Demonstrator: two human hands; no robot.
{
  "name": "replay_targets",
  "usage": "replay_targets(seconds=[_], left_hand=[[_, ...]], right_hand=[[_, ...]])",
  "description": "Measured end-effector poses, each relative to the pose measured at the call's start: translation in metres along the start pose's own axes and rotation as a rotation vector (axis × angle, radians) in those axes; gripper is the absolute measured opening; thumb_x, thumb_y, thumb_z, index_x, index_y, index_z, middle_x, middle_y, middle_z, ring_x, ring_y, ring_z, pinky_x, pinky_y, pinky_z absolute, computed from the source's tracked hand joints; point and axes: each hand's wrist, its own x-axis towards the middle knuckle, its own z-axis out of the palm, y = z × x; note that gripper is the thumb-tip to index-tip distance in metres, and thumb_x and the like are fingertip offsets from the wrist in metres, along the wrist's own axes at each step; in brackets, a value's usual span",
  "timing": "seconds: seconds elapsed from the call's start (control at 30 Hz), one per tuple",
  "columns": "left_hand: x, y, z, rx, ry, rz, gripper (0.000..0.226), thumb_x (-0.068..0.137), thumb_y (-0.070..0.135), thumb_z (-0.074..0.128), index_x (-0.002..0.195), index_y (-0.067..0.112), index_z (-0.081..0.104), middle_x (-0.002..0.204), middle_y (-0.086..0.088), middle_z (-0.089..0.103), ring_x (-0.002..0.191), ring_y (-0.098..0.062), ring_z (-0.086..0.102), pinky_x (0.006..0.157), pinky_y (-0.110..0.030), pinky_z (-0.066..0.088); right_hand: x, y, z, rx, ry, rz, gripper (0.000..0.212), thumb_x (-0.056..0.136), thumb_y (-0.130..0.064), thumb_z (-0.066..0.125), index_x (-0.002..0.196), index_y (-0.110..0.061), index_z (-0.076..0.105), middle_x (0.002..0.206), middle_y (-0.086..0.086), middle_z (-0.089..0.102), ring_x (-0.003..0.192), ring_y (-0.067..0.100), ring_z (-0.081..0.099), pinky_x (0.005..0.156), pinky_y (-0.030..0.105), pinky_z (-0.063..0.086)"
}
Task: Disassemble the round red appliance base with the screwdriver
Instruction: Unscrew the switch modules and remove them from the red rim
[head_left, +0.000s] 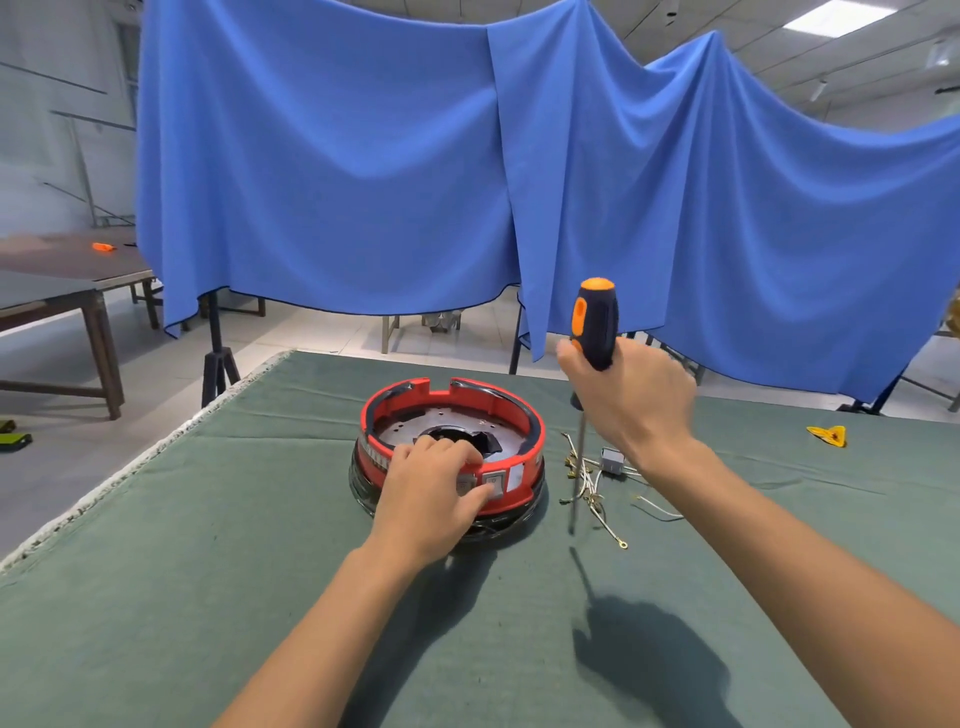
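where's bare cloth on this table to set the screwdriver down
Bare green cloth lies left of the red appliance base, out to the frayed table edge, and along the near edge between the forearms. Far right is open up to the yellow piece. It is crowded right of the base: loose wires and a small grey part lie under the right hand holding the screwdriver.

No text can be read; the labels on the red appliance base (511, 415) are blurred.

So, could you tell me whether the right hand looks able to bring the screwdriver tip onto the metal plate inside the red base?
Probably yes: the right hand holds the screwdriver upright beside the open-topped red base; only the left hand covers the plate's near side.
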Motion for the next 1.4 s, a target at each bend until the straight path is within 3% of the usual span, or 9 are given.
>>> replay_targets(seconds=[0.1,0.23,0.37,0.43,0.6,0.77,1.03,1.2,1.4], left_hand=[[-0.004,-0.003,-0.001,-0.025,0.001,0.036,0.030,0.085,0.043,0.062,0.112,0.030,0.061,0.107,0.016,0.063,0.107,-0.008,0.049,0.092,-0.019,0.019],[-0.005,-0.003,-0.003,-0.042,-0.012,0.039,0.034,0.084,0.045,0.063,0.115,0.032,0.061,0.110,0.017,0.062,0.109,-0.007,0.049,0.096,-0.019,0.019],[-0.005,-0.005,-0.002,-0.044,-0.013,0.029,0.034,0.083,0.046,0.064,0.114,0.032,0.061,0.108,0.017,0.063,0.107,-0.007,0.049,0.096,-0.020,0.020],[-0.005,-0.005,-0.002,-0.044,-0.015,0.021,0.034,0.083,0.047,0.064,0.113,0.033,0.061,0.108,0.018,0.063,0.106,-0.006,0.048,0.095,-0.019,0.019],[-0.005,-0.005,0.000,-0.066,-0.016,-0.003,0.034,0.080,0.047,0.066,0.111,0.033,0.062,0.105,0.019,0.063,0.103,-0.005,0.047,0.091,-0.015,0.017],[-0.006,-0.007,0.002,-0.067,-0.024,-0.078,0.039,0.078,0.048,0.069,0.112,0.032,0.060,0.102,0.015,0.056,0.099,-0.007,0.034,0.089,-0.019,0.024],[-0.005,-0.006,0.002,-0.063,-0.045,-0.084,0.040,0.077,0.050,0.068,0.112,0.032,0.059,0.102,0.014,0.055,0.102,-0.010,0.036,0.088,-0.020,0.025],[-0.005,-0.006,0.001,-0.063,-0.052,-0.092,0.040,0.077,0.050,0.068,0.112,0.032,0.058,0.105,0.013,0.057,0.105,-0.012,0.038,0.088,-0.019,0.024],[-0.005,-0.005,0.001,-0.067,-0.050,-0.092,0.038,0.078,0.049,0.068,0.110,0.031,0.059,0.103,0.013,0.057,0.099,-0.008,0.034,0.087,-0.019,0.024]], right_hand=[[0.000,-0.019,-0.008,0.116,0.126,-0.102,0.052,0.076,-0.053,0.042,0.046,-0.011,0.037,0.039,-0.003,0.046,0.043,0.015,0.042,0.046,0.025,0.029],[0.000,-0.038,-0.019,0.396,0.198,-0.198,0.041,0.076,-0.034,0.053,0.048,-0.006,0.039,0.039,0.002,0.048,0.046,0.029,0.049,0.046,0.035,0.040],[-0.002,-0.049,-0.028,0.484,0.291,-0.312,0.043,0.076,-0.026,0.056,0.047,-0.015,0.027,0.037,-0.006,0.030,0.042,0.020,0.038,0.047,0.036,0.035],[-0.002,-0.052,-0.028,0.521,0.310,-0.347,0.044,0.076,-0.025,0.056,0.048,-0.022,0.022,0.037,-0.006,0.026,0.045,0.016,0.031,0.046,0.030,0.029],[-0.001,-0.050,-0.022,0.569,0.302,-0.334,0.044,0.077,-0.022,0.056,0.045,-0.024,0.026,0.037,-0.011,0.039,0.042,0.013,0.037,0.044,0.020,0.028],[-0.002,-0.050,-0.021,0.654,0.249,-0.250,0.035,0.075,-0.026,0.054,0.047,-0.007,0.044,0.039,-0.001,0.052,0.045,0.024,0.053,0.047,0.037,0.045],[-0.007,-0.047,-0.012,0.615,0.275,-0.271,0.043,0.073,-0.034,0.049,0.048,0.000,0.048,0.038,-0.002,0.050,0.046,0.022,0.049,0.047,0.025,0.039],[-0.006,-0.047,-0.012,0.662,0.247,-0.222,0.042,0.075,-0.033,0.051,0.051,0.002,0.049,0.043,0.008,0.056,0.050,0.034,0.058,0.052,0.043,0.048],[-0.006,-0.047,-0.010,0.641,0.266,-0.233,0.048,0.074,-0.039,0.048,0.052,0.004,0.052,0.045,0.012,0.057,0.050,0.034,0.057,0.053,0.044,0.047]])
